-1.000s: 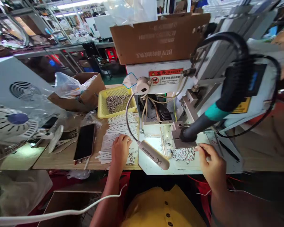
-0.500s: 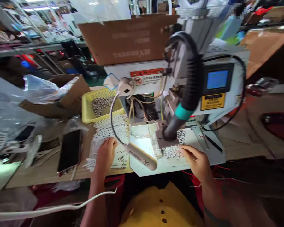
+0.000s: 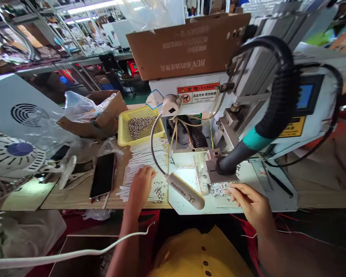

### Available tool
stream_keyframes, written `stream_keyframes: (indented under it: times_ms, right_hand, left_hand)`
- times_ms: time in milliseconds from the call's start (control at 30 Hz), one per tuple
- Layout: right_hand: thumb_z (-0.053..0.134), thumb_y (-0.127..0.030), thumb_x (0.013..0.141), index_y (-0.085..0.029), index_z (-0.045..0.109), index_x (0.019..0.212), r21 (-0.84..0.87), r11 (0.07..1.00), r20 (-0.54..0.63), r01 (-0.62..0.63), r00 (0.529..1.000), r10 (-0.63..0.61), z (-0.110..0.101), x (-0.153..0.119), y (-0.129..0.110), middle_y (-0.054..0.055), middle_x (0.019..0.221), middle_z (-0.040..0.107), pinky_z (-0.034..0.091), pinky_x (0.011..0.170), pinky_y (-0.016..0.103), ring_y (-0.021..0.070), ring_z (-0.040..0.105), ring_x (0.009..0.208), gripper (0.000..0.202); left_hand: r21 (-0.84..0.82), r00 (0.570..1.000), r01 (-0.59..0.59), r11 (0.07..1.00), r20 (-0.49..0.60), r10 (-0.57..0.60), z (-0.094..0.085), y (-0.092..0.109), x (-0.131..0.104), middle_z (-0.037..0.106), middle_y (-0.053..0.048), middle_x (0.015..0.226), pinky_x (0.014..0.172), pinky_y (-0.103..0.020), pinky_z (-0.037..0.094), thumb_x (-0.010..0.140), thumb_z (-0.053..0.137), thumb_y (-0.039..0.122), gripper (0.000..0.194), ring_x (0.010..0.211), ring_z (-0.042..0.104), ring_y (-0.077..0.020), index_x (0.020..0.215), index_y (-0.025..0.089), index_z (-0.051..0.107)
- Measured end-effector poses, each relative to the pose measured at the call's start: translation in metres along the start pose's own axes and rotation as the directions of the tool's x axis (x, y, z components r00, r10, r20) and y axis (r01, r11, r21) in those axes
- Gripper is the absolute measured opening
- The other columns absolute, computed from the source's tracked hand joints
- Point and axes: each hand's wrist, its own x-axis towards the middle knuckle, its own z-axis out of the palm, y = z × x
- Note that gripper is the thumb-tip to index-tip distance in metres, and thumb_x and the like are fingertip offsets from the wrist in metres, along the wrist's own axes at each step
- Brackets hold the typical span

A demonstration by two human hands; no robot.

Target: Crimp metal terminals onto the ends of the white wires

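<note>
My left hand rests over the white strips laid out on the table, its fingers bent together; what they may hold is hidden. My right hand is at the front of the machine, thumb and forefinger close together by a heap of small pale pieces. Anything between those fingertips is too small to make out. Just above the heap is the machine's metal head. A lamp on a bent neck hangs between my hands, over the white machine base.
A yellow basket of small parts stands behind the strips. To the left are a dark phone, an open cardboard box and a white fan. A thick black hose arches down to the machine head.
The view has turned left, so the scene sits further right and the fan now shows. My right hand is slightly lower beside the pale pieces; my left hand stays over the strips.
</note>
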Motion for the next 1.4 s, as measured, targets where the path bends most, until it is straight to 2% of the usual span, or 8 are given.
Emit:
stream_keyframes:
  times_ms: [167,333,500,700,867,1000,1200,1400]
  right_hand:
    - [0.058,-0.037,0.082,-0.018,0.056,0.071,0.113,0.99,0.081,-0.081,0.994,0.072,0.016,0.001,-0.012,0.0,0.058,0.061,0.04,0.041,0.021,0.0101,0.05,0.043,0.022]
    - [0.049,-0.038,0.087,-0.019,0.05,0.073,0.252,0.957,0.253,-0.143,0.964,0.078,0.042,0.006,-0.021,-0.001,0.065,0.059,0.034,0.038,0.02,0.006,0.043,0.038,0.024]
    - [0.049,-0.043,0.087,-0.02,0.044,0.067,0.283,0.94,0.301,-0.191,0.948,0.102,0.057,0.011,-0.016,-0.006,0.055,0.046,0.027,0.033,0.019,0.005,0.038,0.034,0.031]
    - [0.05,-0.043,0.087,-0.021,0.04,0.061,0.257,0.949,0.309,-0.183,0.946,0.099,0.06,0.013,-0.009,-0.007,0.047,0.038,0.026,0.035,0.02,0.0065,0.036,0.037,0.036]
    - [0.051,-0.035,0.086,-0.022,0.039,0.061,0.213,0.969,0.274,-0.122,0.96,0.061,0.059,0.012,-0.012,-0.007,0.046,0.034,0.026,0.037,0.021,0.0077,0.035,0.04,0.031]
    - [0.052,-0.029,0.084,-0.021,0.042,0.066,0.192,0.974,0.262,-0.119,0.963,0.067,0.058,0.011,-0.016,-0.007,0.048,0.035,0.026,0.039,0.022,0.0076,0.033,0.04,0.022]
    - [0.051,-0.027,0.085,-0.021,0.042,0.068,0.187,0.973,0.27,-0.134,0.959,0.08,0.057,0.012,-0.02,-0.007,0.049,0.035,0.027,0.041,0.022,0.0076,0.033,0.041,0.02]
    - [0.052,-0.025,0.084,-0.021,0.04,0.067,0.183,0.975,0.256,-0.123,0.964,0.073,0.056,0.011,-0.021,-0.008,0.048,0.034,0.027,0.041,0.021,0.0071,0.033,0.041,0.021]
  left_hand:
    - [-0.197,0.977,-0.067,0.978,-0.21,0.024,-0.006,0.007,0.003,0.064,-0.008,0.095,0.079,-0.031,0.049,0.087,0.037,0.016,0.025,0.09,0.061,-0.0199,0.097,0.018,0.06]
    - [-0.445,0.973,-0.149,0.883,0.093,0.211,0.006,0.069,0.01,0.066,-0.006,0.08,0.078,-0.033,0.052,0.086,0.036,0.017,0.032,0.083,0.062,-0.0206,0.09,0.022,0.067]
    - [-0.552,0.952,-0.129,0.824,0.162,0.258,0.024,0.109,0.012,0.051,0.0,0.054,0.063,-0.028,0.05,0.089,0.038,0.024,0.032,0.059,0.053,-0.017,0.063,0.023,0.058]
    - [-0.547,0.98,-0.089,0.832,0.099,0.17,0.039,0.108,0.007,0.031,0.004,0.048,0.056,-0.027,0.047,0.088,0.04,0.027,0.036,0.048,0.036,-0.0139,0.052,0.024,0.04]
    - [-0.56,0.982,-0.071,0.825,0.106,0.156,0.039,0.108,0.007,0.03,0.004,0.046,0.055,-0.028,0.046,0.087,0.043,0.027,0.036,0.047,0.035,-0.0145,0.051,0.025,0.041]
    - [-0.589,0.982,-0.086,0.804,0.088,0.169,0.04,0.106,0.007,0.04,0.001,0.053,0.056,-0.029,0.047,0.084,0.044,0.025,0.028,0.052,0.041,-0.0154,0.056,0.025,0.047]
    - [-0.663,0.986,-0.039,0.747,0.095,0.136,0.035,0.111,0.009,0.029,0.004,0.053,0.054,-0.027,0.046,0.083,0.044,0.028,0.034,0.048,0.032,-0.0127,0.052,0.024,0.032]
    - [-0.723,0.985,0.022,0.69,0.133,0.108,0.025,0.118,0.011,0.029,0.004,0.053,0.054,-0.024,0.046,0.081,0.047,0.03,0.04,0.051,0.038,-0.0116,0.049,0.023,0.025]
